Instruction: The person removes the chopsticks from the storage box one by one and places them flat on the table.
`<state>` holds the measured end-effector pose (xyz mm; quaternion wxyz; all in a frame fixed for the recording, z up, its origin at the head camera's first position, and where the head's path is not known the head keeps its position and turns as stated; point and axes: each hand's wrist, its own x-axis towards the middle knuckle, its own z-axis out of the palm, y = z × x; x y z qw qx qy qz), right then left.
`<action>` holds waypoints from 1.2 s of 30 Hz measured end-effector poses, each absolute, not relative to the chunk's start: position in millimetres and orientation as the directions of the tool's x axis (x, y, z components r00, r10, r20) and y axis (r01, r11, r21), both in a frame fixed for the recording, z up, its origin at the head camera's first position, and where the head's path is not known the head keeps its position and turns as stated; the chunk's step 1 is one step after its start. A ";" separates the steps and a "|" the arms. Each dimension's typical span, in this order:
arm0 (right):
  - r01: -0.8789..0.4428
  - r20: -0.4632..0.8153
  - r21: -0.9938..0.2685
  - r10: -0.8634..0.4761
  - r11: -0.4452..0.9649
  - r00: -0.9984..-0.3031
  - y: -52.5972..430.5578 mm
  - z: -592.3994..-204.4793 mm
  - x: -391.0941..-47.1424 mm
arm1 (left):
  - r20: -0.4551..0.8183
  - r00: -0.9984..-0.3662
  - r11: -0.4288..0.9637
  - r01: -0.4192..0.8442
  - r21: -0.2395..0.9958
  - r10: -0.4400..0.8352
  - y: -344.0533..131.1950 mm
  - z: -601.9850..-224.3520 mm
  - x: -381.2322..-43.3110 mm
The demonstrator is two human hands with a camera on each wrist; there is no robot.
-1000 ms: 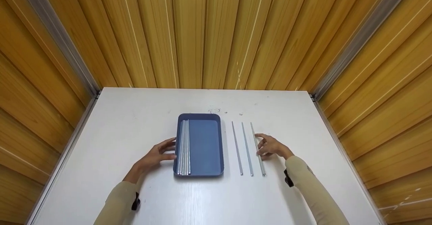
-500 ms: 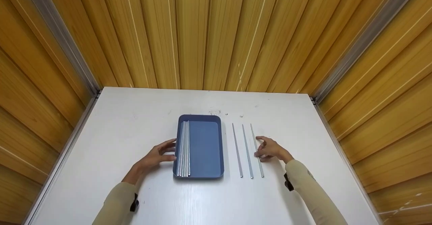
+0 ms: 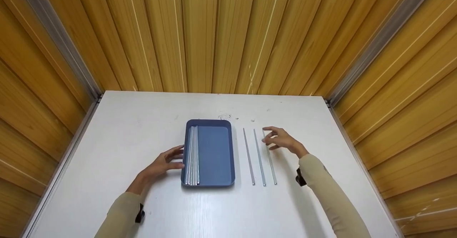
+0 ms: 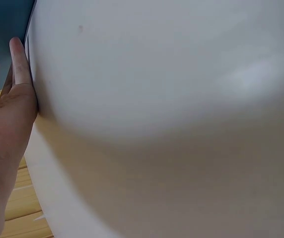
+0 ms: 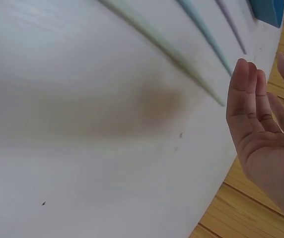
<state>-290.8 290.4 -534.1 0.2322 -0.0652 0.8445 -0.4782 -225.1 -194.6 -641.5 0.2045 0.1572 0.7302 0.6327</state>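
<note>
A blue tray point(image 3: 215, 156) stands on the table, with several thin metal rods point(image 3: 192, 156) side by side along its left wall. My left hand point(image 3: 162, 165) rests against the tray's outer left side, fingers extended and thumb apart; the left wrist view shows its fingers point(image 4: 20, 62) along the blue wall. Right of the tray lie a left rod point(image 3: 249, 156), a middle rod point(image 3: 259, 156) and a right rod point(image 3: 271, 166), roughly parallel. Over the far end of the right rod hovers my right hand point(image 3: 282, 139), loosely bent and holding nothing; its fingers point(image 5: 251, 99) show beyond the rod's tip.
The white table point(image 3: 228, 213) carries small dark marks point(image 3: 228, 117) behind the tray. Wood-patterned panels point(image 3: 200, 34) rise at the back and both sides, with grey metal posts point(image 3: 66, 38) at the corners.
My right hand has left the middle of the right rod and moved toward its far end. The rod's near end has shifted slightly left. My left hand stays at the tray.
</note>
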 end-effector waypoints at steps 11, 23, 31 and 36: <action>0.027 -0.279 -0.877 -0.462 0.480 -0.842 199.4 -505.3 -317.6 | -0.098 -0.873 0.142 -0.033 0.989 0.478 -197.5 -642.9 -225.1; 0.036 -0.274 -0.918 -0.565 0.395 -0.778 112.7 -523.3 -312.3 | -0.086 -0.865 0.131 -0.024 0.991 0.495 -195.7 -641.8 -227.1; 0.184 -0.315 -0.939 -0.514 0.290 -0.798 79.9 -576.4 -306.1 | -0.107 -0.867 0.148 -0.039 0.988 0.487 -196.6 -640.4 -229.4; 0.178 -0.348 -0.912 -0.467 0.370 -0.813 74.9 -592.4 -301.0 | -0.092 -0.863 0.142 -0.023 0.990 0.497 -196.0 -641.4 -226.0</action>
